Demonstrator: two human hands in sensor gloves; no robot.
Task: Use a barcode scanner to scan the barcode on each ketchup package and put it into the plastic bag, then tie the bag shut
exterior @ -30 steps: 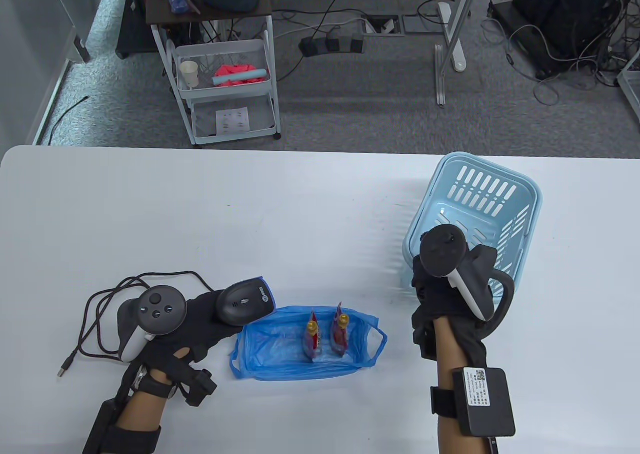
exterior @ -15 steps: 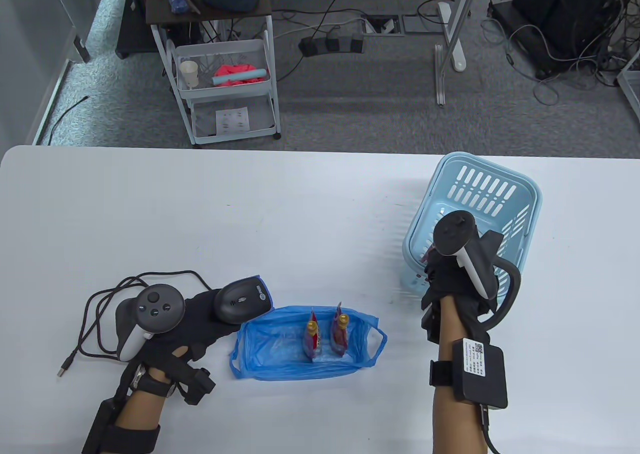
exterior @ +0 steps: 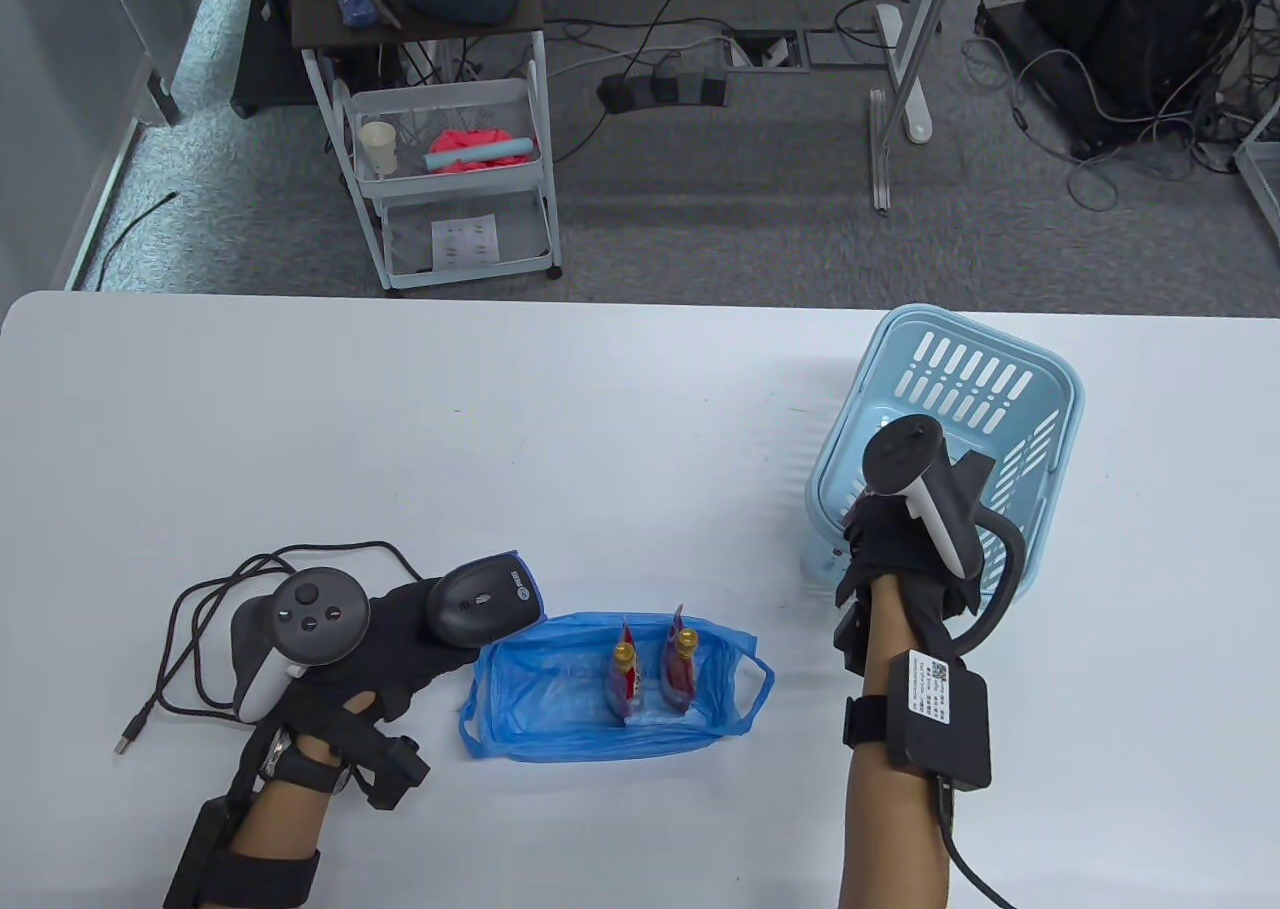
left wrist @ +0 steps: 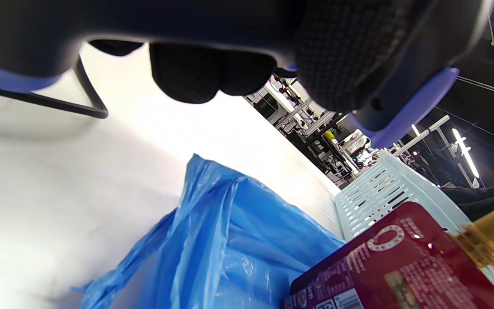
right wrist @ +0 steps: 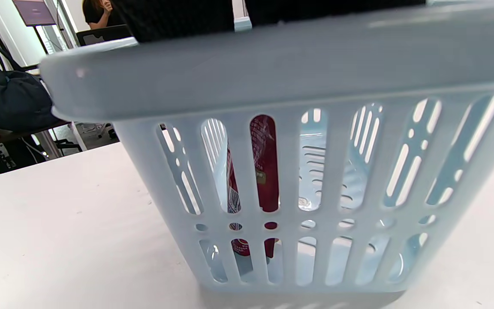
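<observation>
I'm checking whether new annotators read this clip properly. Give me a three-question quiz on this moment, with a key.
1. True or false: the blue plastic bag already holds two ketchup packages.
2. Which hand grips the barcode scanner? A) left hand B) right hand C) neither
3. Fill in: the right hand reaches into the light blue ____, where a red ketchup package shows through the slots.

Key: 1 true; 2 A; 3 basket. Whether the right hand has already gripped the package cannot be told: its fingers are hidden in every view.
</observation>
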